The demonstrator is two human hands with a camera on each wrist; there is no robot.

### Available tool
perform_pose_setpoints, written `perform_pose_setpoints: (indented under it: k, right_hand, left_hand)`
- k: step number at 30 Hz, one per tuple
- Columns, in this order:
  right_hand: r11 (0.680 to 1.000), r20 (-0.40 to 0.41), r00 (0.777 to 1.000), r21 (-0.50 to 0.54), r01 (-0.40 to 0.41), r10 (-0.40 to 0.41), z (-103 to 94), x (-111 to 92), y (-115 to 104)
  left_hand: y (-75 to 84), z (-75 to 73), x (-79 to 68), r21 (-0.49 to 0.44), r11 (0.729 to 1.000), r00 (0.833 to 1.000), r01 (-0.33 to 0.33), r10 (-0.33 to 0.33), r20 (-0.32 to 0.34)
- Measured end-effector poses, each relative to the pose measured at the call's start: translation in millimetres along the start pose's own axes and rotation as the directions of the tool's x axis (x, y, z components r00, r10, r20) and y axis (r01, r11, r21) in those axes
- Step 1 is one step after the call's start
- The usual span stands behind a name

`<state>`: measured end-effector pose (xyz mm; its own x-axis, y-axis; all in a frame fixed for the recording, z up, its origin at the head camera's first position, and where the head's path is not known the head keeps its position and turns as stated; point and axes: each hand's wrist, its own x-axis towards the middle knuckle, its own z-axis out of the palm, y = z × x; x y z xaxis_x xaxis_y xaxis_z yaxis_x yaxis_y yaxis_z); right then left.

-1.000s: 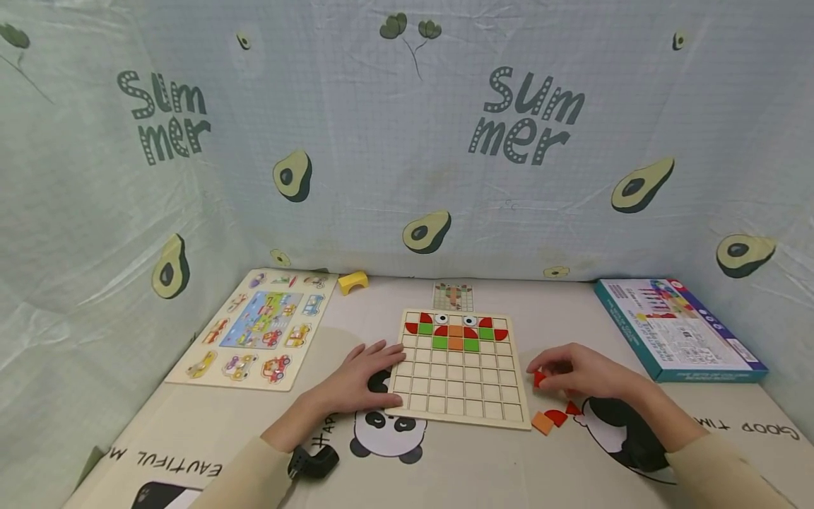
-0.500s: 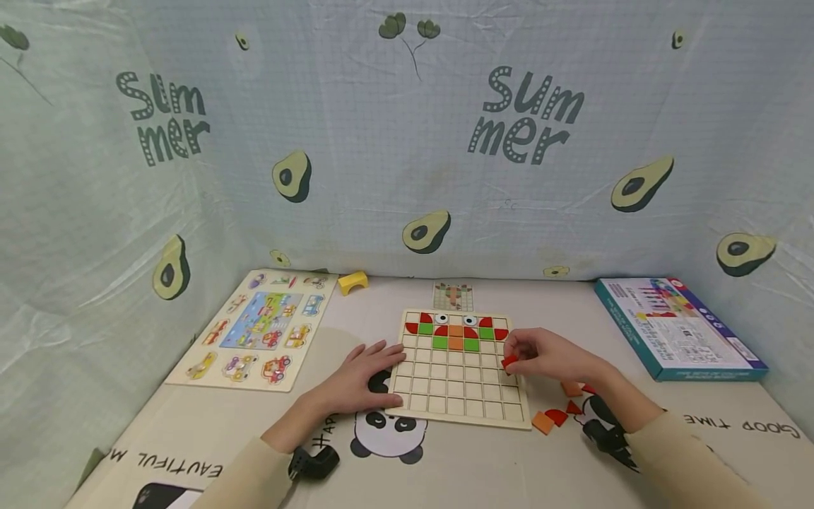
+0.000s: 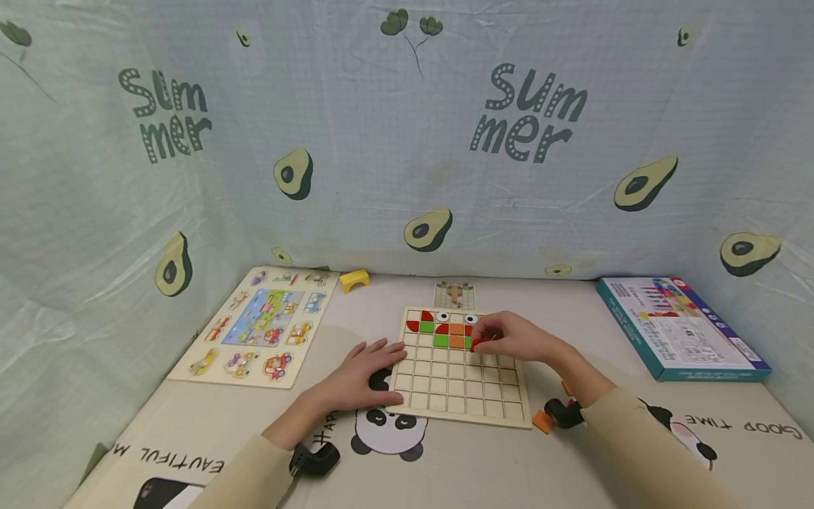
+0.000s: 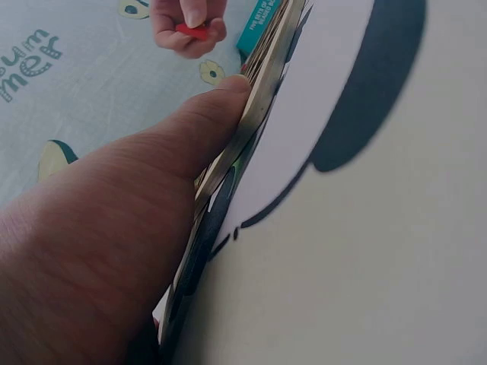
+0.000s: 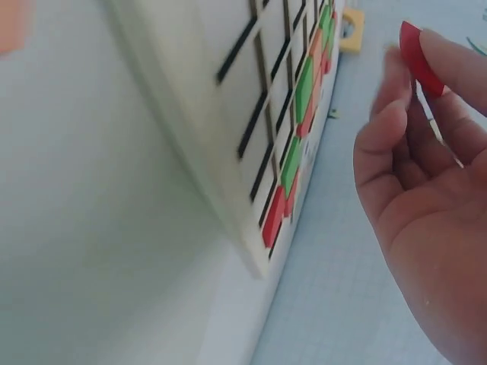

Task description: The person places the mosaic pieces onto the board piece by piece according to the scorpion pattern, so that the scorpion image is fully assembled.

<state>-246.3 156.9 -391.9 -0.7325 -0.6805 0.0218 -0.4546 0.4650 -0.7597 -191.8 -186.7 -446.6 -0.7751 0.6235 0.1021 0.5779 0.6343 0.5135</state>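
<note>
A wooden grid board (image 3: 439, 387) lies on the table, with red, green and orange tiles and two eye tiles set in its upper rows. My left hand (image 3: 364, 377) rests along the board's left edge, fingers spread and the thumb (image 4: 221, 99) touching the rim. Above the upper right part of the grid, my right hand (image 3: 518, 338) pinches a red tile (image 5: 421, 61) between thumb and fingers. The right wrist view shows that tile held apart from the board. In the head view my right hand hides the tiles at the upper right.
A small pattern card (image 3: 454, 295) lies behind the board. At the left is a vehicle puzzle board (image 3: 191, 375), with a yellow arch block (image 3: 353, 281) near it. A teal-edged box (image 3: 687, 336) stands right. Loose tiles, including an orange tile (image 3: 543, 422), lie partly hidden under my right forearm.
My right hand has carried the red tile leftward from beside the board, across its right edge, to above the upper rows. My left hand has stayed in place.
</note>
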Motion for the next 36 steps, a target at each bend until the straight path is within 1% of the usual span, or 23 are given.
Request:
perform_pose_setpoints:
  k: [4, 11, 17, 21, 31, 36]
  right_hand:
    - [1.0, -0.02, 1.0, -0.013, 0.017, -0.017, 0.6, 8, -3]
    - [1.0, -0.007, 1.0, -0.014, 0.009, -0.01, 6.8, 21, -5]
    - [1.0, -0.031, 0.999, -0.002, -0.019, 0.019, 6.3, 27, -12]
    - [1.0, -0.032, 0.999, 0.012, -0.028, 0.029, 7.0, 29, -8]
    - [0.995, -0.039, 0.994, -0.006, -0.104, 0.104, 15.1, 42, -7]
    - [0.994, -0.037, 0.994, -0.021, -0.104, 0.103, 17.0, 45, -8]
  left_hand:
    - [-0.8, -0.5, 0.3, 0.0, 1.0, 1.0, -0.005, 0.005, -0.003]
    - [-3.9, -0.4, -2.5, 0.006, 1.0, 1.0, 0.002, -0.002, -0.001]
    - [-2.3, -3.0, -1.4, 0.01, 1.0, 1.0, 0.011, -0.011, -0.002]
    - [0.0, -2.2, 0.0, 0.008, 1.0, 1.0, 0.007, -0.007, 0.011]
    - [-3.4, -2.4, 2.3, 0.023, 1.0, 1.0, 0.001, -0.001, 0.018]
    - [-4.4, -3.2, 3.6, 0.026, 1.0, 1.0, 0.004, -0.005, 0.025]
